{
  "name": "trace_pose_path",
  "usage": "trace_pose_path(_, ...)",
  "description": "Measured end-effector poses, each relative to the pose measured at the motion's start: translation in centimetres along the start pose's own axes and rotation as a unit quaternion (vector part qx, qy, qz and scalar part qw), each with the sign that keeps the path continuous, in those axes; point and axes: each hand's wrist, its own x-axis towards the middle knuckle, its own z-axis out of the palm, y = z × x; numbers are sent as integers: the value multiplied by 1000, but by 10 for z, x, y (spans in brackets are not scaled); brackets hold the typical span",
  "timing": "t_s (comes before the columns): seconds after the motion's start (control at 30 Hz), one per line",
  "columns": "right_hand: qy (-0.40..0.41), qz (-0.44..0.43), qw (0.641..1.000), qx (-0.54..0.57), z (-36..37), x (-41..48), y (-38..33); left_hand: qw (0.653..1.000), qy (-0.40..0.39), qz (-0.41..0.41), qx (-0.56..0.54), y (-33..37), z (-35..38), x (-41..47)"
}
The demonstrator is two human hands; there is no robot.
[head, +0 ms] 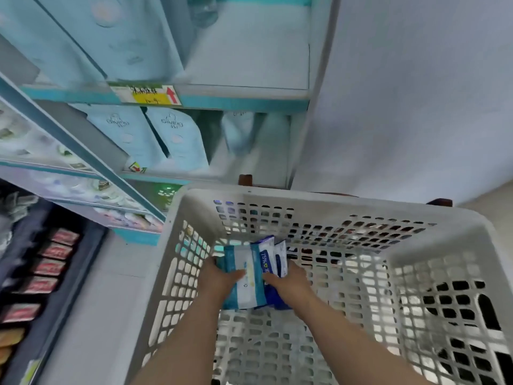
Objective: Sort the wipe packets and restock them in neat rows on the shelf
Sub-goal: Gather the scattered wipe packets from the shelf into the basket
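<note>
From the head view, both hands were down in the white lattice basket at the lower centre of the frame, and that's where the wipe packets were too, bunched upright between the palms. The left hand gripped the teal-and-white packet with its thumb laid across the front. Its fingers were tucked behind, so their spread couldn't be told. The right hand clasped the dark blue packets from the other side, thumb pressed on the front and the rest hidden.

As for progress, this handful hadn't reached the shelf yet. Upper centre, the shelves showed tall pale-blue packs standing in a row with open space to their right. So gathering looked under way, with the lifting, sorting and lining up all left to do.

The packets were soft, glossy flat pouches. One had teal edge bands, and another was white and navy with "75%" printed on it. They were held as a loose, uneven stack.
</note>
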Motion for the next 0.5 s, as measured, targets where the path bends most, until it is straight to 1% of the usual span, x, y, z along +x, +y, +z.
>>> trace_pose_path(0.03,12,0,999,-36,-1,4,4,1000,4,10,12,-1,1,1)
trace_pose_path(0.17,46,-4,992,-115,-9,6,2,994,11,48,96,-1,2,5)
trace_pose_path(0.23,53,-16,981,-185,-15,-2,-7,984,22,78,159,5,0,-3)
trace_pose_path(0.3,37,-45,970,-237,-21,-14,-20,969,43,115,216,15,-5,-17)
trace_pose_path(0.37,22,-83,967,-241,-26,-31,-36,958,57,140,244,29,-13,-35)
trace_pose_path(0.43,19,-135,966,-220,-30,-52,-57,948,64,175,257,44,-26,-57)
trace_pose_path(0.5,12,-188,953,-239,-31,-78,-80,934,81,220,268,58,-45,-82)
